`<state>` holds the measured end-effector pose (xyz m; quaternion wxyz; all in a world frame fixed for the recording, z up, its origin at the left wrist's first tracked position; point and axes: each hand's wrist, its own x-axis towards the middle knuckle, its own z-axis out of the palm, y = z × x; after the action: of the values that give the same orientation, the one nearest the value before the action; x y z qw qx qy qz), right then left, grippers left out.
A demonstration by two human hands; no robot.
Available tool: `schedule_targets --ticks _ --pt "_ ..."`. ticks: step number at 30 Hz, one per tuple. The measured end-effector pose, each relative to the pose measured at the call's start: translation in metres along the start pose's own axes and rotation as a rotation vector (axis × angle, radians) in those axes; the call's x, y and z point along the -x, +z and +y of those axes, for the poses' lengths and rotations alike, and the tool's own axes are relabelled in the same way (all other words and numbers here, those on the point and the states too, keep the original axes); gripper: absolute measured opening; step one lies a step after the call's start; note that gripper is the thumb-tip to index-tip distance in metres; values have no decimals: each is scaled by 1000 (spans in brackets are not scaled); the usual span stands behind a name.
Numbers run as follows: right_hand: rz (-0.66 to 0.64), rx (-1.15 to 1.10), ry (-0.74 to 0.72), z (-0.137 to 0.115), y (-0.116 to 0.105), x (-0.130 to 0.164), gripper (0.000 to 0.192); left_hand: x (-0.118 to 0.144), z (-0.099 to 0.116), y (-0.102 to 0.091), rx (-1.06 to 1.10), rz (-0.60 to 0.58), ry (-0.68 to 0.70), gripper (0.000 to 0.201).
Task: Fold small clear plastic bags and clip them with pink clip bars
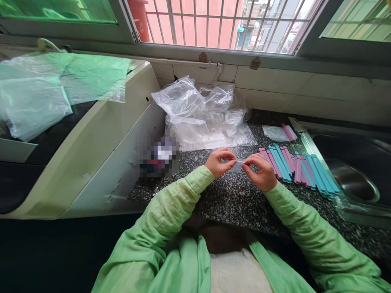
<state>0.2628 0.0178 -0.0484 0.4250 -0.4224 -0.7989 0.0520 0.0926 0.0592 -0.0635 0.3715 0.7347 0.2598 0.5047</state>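
Between my two hands a small clear plastic bag [234, 167] is stretched by its top edge, just above the speckled countertop [226, 199]. My left hand [219, 162] pinches one end of that edge between thumb and fingers. At the other end, my right hand [262, 171] has the same kind of pinch. Right beside my right hand lie several long, flat plastic strips that look like bag clips, some pink-purple [272, 162] and some teal [280, 162]. More teal strips [320, 175] spread toward the sink.
Crumpled clear plastic bags [207, 114] are heaped behind my hands. A small bag with pink strips [285, 133] lies near the wall. The metal sink [354, 179] is at right. A bulky cream appliance [122, 142] stands left, near a blurred-out item [159, 156].
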Motion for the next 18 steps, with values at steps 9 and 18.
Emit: schedule_targets --ticks 9,18 --pt "-22 8 -8 -2 0 -1 9 -1 -1 -1 -75 -36 22 11" --pt "-30 5 -25 -2 0 -1 10 1 -3 2 -2 -22 27 14"
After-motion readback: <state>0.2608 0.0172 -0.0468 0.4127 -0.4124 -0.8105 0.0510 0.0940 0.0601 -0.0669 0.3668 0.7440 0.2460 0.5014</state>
